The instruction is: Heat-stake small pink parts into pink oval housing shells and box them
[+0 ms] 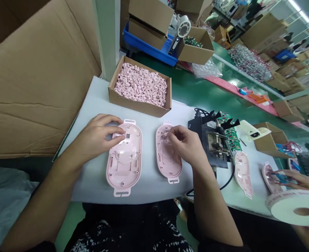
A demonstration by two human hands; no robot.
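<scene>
Two pink oval plastic shells lie inside-up on a white foam mat [149, 182]. My left hand [96, 136] rests on the upper end of the larger shell [124, 157], its fingers curled and pinching a small pink part against it. My right hand [184, 143] is over the upper end of the smaller shell [167, 155], fingertips pinched on a tiny pink piece at its top. Behind them stands an open cardboard box [140, 103] full of small pink button parts.
A black metal fixture [216, 143] with a green circuit board and cable stands right of my right hand. Another pink shell [242, 173] lies beyond it. A co-worker's hand [298, 180] and a tape roll [296, 208] are at far right. Cardboard sheets stand left; boxes crowd the green bench behind.
</scene>
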